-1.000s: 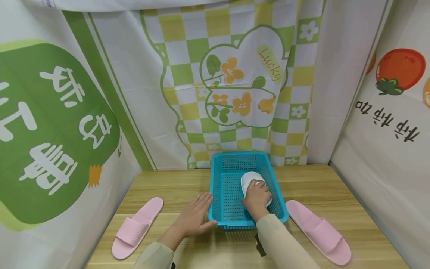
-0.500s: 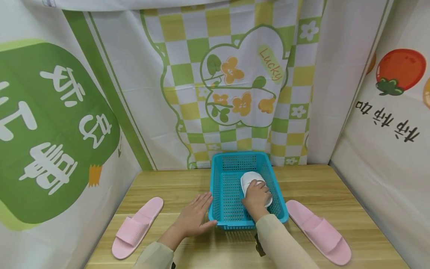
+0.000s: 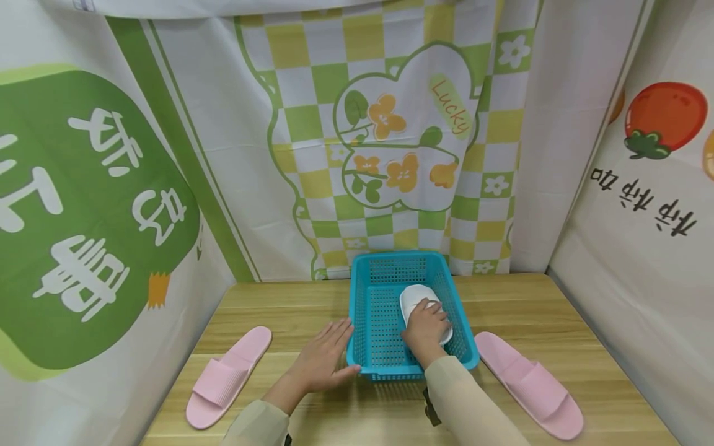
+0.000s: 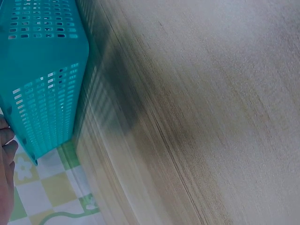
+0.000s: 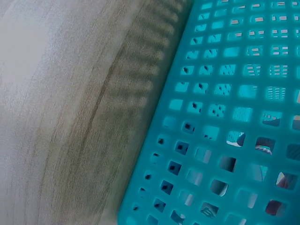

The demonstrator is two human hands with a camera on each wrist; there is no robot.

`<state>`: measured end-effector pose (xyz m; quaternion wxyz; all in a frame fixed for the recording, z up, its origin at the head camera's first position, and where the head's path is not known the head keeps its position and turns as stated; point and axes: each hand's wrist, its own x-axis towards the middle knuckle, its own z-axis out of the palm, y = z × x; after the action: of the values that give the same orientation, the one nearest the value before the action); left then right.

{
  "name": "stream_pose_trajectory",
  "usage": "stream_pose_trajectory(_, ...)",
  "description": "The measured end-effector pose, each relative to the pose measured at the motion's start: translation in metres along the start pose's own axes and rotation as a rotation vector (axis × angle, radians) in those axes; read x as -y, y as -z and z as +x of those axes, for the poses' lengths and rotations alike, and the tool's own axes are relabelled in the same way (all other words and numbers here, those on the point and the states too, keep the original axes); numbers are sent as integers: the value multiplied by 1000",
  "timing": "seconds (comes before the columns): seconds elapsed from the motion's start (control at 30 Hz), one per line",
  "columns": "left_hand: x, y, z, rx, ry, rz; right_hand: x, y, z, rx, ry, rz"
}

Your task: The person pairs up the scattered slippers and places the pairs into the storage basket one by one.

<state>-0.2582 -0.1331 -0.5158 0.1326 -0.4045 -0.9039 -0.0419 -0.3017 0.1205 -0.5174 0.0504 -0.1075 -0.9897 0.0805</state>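
A turquoise plastic basket (image 3: 359,310) with perforated walls stands on the wooden table. Inside it, toward the right wall, lies a white slipper (image 3: 414,296) with a rounded end. My right hand (image 3: 426,328) reaches over the front rim and grips the slipper, fingers bent over its top and covering its middle. On the basket's left side my left hand (image 3: 320,360) rests against the rim, fingers straight and thumb at the front corner. The left wrist view catches only a few of that hand's fingers (image 4: 7,140) by the rim. In the right wrist view the basket wall (image 5: 234,103) hides the right hand.
One pink slipper (image 3: 229,378) lies on the table (image 3: 312,421) left of the basket, another pink slipper (image 3: 530,384) to its right, close to the basket's corner. A checked cloth (image 3: 390,229) hangs right behind the basket, and printed cloths hang at both sides.
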Motion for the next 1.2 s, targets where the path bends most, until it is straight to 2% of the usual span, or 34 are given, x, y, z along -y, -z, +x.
stream_pose_trajectory(0.77, -1, 2, 0, 23, 14, 0, 3, -1, -1, 25, -30, 48)
stream_pose_trajectory(1.0, 0, 0, 0, 12, 12, 1, 2, -2, -1, 18, -29, 54)
stream_pose_trajectory(1.2, 0, -1, 0, 4, 5, 0, 2, -1, -2, 43, -29, 61)
